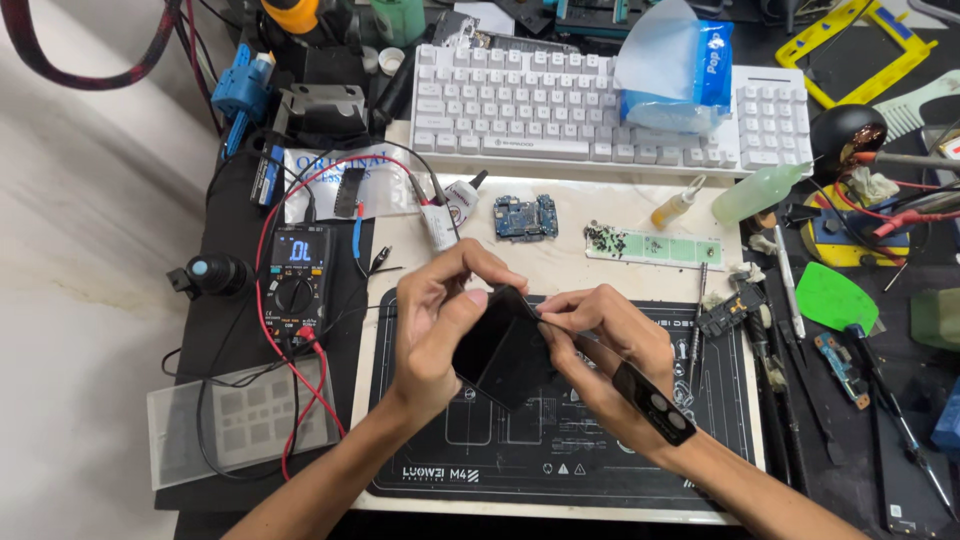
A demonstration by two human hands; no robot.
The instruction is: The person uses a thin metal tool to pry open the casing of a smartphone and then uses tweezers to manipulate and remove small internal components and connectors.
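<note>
— Left hand (432,325) first: what does it have?

— It grips a dark phone (503,347), thumb on the near face, fingers curled over the top edge. The phone is tilted up off the black work mat (440,455), above the mat's middle, its long axis running from upper left down to lower right.

— And the right hand (610,345)?

— Closed around a thin black pry tool (640,390). The handle end with two oval holes sticks out toward the mat's right edge; the tip points left, meeting the phone's right edge near the upper corner.

— So the phone lies which way from the right hand?

— Directly to its left, touching the tool tip. Both hands are at the phone; the left carries it, the right only reaches it through the tool.

— Anything else near?

— A small blue circuit board (526,217) lies beyond the mat's far edge, well apart from the hands, with a white keyboard (560,105) further back. A multimeter (297,275) sits left of the mat, its red lead looping round.
</note>
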